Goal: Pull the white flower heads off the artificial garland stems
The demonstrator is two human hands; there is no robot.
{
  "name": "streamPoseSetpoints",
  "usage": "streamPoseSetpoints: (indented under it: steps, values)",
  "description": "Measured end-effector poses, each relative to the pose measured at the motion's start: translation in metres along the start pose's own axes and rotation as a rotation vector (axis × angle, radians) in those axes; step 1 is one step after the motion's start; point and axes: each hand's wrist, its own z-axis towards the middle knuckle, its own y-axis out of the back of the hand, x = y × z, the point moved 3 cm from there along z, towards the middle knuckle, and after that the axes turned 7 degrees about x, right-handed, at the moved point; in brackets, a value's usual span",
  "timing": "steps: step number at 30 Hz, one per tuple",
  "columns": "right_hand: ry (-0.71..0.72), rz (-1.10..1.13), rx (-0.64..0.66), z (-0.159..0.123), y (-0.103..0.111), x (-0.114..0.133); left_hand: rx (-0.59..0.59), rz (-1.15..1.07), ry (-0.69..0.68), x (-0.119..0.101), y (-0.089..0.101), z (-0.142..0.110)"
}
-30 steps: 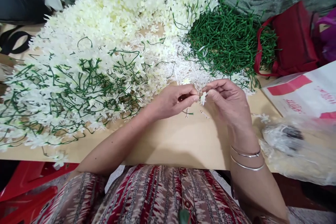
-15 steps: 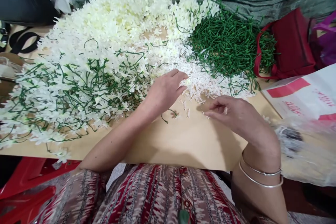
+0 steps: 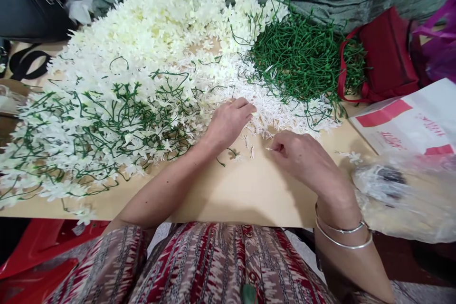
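Observation:
My left hand point(image 3: 231, 121) is closed in a pinch at the near edge of a heap of thin white flower stamens point(image 3: 263, 107). A bit of a pale artificial flower point(image 3: 254, 113) shows at its fingertips, the rest hidden by the fingers. To the right, my right hand point(image 3: 301, 159) holds one small white stamen point(image 3: 270, 148) between thumb and forefinger, just above the table. Several loose stamens and a short green stem point(image 3: 221, 164) lie between the hands. White flowers on green stems point(image 3: 124, 114) are heaped left of my left hand.
Loose white flower heads point(image 3: 153, 23) are piled at the back, beside a mound of green plastic stems point(image 3: 295, 57). On the right sit a red bag point(image 3: 390, 57), a white-and-red paper bag point(image 3: 409, 118) and a clear plastic bag point(image 3: 409, 199). A black bag point(image 3: 32, 4) stands back left.
My left fingers have closed together over the pale flower that showed more before. My right hand has shifted slightly left, still pinching a small white stamen. The view has moved a little.

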Motion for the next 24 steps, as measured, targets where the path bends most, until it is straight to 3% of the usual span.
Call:
streamPoseSetpoints:
  steps: [5,9,13,16,20,24]
  values:
    - [-0.025,0.300,-0.166,0.001,0.014,0.002,-0.123,-0.190,0.029,-0.001,0.007,0.000]
    - [0.011,0.463,-0.314,0.006,0.024,0.009,-0.280,-0.655,0.148,0.005,0.018,-0.002]
    - [0.017,0.478,-0.414,0.013,0.034,0.017,-0.185,-1.177,0.223,0.006,0.013,-0.002]
    - [0.051,0.484,-0.473,0.017,0.037,0.024,-0.110,-1.420,0.240,0.001,0.008,-0.004]
    - [0.123,0.513,-0.543,0.021,0.034,0.031,-0.069,-1.591,0.268,-0.005,0.007,-0.007]
    - [0.165,0.598,-0.651,0.022,0.026,0.033,-0.078,-1.595,0.264,-0.008,0.008,-0.008]
